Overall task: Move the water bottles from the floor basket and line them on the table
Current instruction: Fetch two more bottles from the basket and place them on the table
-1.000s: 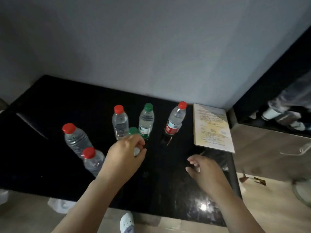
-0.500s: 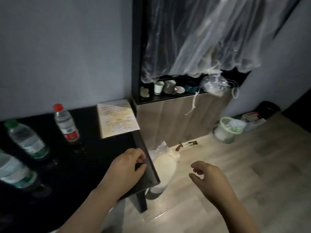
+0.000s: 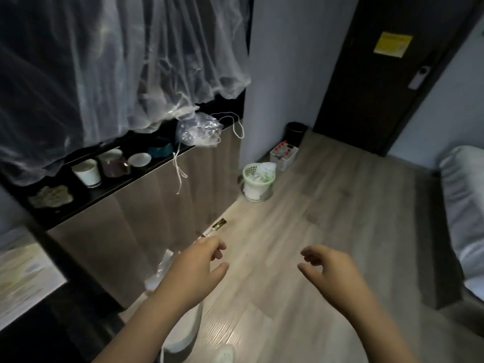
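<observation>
Red-capped bottles (image 3: 282,148): they stand in a clear basket (image 3: 286,161) on the floor, just beyond the green wastebasket (image 3: 258,182), by the wall; too small and blurred to count.
Left hand (image 3: 199,265): empty, fingers loosely curled, over the floor well short of the wastebasket.
Right hand (image 3: 332,268): empty too, fingers relaxed and half bent, to the near right of the wastebasket.
Step in hand: it looks like a walk to the basket for more bottles; nothing is being carried.
Doing it well: crouch close and take one bottle per hand, round the body below the cap. Lift straight up so the neighbours do not tip.
In the way: the wastebasket lies between the hands and the basket, so passing on its right seems cleaner. A black bin (image 3: 296,131) stands just behind the basket.
Floor clutter: a white bag (image 3: 183,334) lies under the left arm — small scraps (image 3: 218,224) lie to the near left of the wastebasket.
Surface (image 3: 78,281): far left of the wastebasket, at the frame's lower corner.
Around: cups (image 3: 87,172) on a shelf left of the wastebasket — a bed (image 3: 466,205) lies well to its right.
</observation>
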{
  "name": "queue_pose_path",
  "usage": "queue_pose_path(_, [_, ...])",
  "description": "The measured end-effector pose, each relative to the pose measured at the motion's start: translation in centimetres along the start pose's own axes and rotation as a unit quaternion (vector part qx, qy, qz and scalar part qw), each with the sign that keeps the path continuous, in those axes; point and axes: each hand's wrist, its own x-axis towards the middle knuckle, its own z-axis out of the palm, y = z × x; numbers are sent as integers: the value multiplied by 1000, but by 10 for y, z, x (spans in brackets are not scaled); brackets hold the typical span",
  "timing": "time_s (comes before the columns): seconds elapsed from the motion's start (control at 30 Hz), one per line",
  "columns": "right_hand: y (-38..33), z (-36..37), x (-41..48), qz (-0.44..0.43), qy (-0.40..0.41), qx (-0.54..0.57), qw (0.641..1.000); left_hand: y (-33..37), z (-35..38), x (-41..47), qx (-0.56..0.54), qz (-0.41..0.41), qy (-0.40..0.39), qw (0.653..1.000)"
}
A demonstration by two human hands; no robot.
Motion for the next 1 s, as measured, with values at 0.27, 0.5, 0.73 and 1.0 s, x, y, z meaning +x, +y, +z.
queue_pose_path(0.27, [23, -34, 117, 69, 19, 14, 997, 6, 6, 161, -26, 36, -53, 998])
queue_pose_path(0.5, [65, -55, 213, 119, 17, 24, 993, 13, 26, 283, -17, 54, -103, 993])
queue_pose_path(0.73, [124, -84, 338, 114, 24, 58, 991, 42, 62, 422, -5, 55, -114, 992])
queue_pose_path(1.0, [180, -157, 491, 91, 27, 54, 994, 95, 82, 581, -36, 27, -92, 995])
